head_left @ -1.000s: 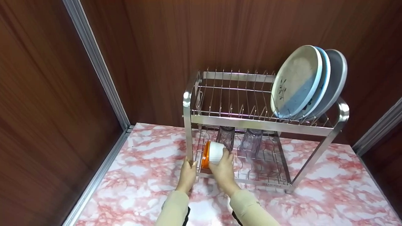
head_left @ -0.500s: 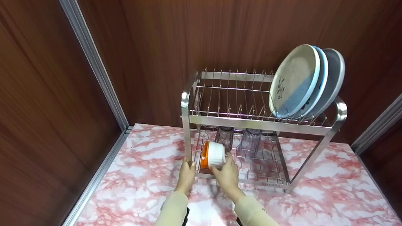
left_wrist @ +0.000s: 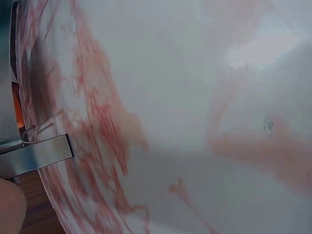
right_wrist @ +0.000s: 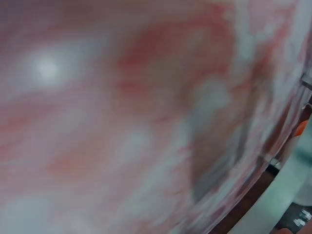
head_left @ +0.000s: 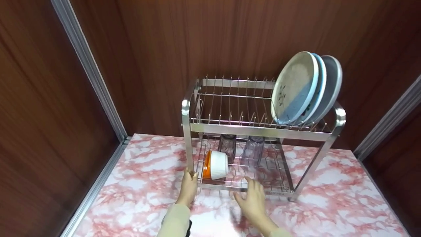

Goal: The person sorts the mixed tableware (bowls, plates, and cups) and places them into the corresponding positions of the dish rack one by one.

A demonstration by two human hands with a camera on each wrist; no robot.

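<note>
In the head view a white ribbed bowl [head_left: 219, 165] lies on its side at the left of the dish rack's lower shelf. An orange piece [head_left: 207, 165] sits against its left side; whether this is a second bowl I cannot tell. My left hand [head_left: 188, 187] grips the lower front left leg [head_left: 188, 144] of the steel dish rack [head_left: 260, 130]. Away from the bowl, my right hand [head_left: 255, 201] is in front of the rack's lower front rail, fingers spread and holding nothing. In the left wrist view, a metal rack end [left_wrist: 39, 155] and a bit of orange show.
Two upturned clear glasses, one [head_left: 227, 146] beside the other [head_left: 253, 149], stand behind the bowl. Several plates [head_left: 294, 87] lean upright at the right of the upper shelf. A marbled red and white tabletop [head_left: 151, 164] lies under the rack, with brown panels [head_left: 158, 65] around it.
My right hand has let go of the white bowl and drawn back to the right and toward me. The bowl stays on the lower shelf. My left hand keeps its grip on the leg.
</note>
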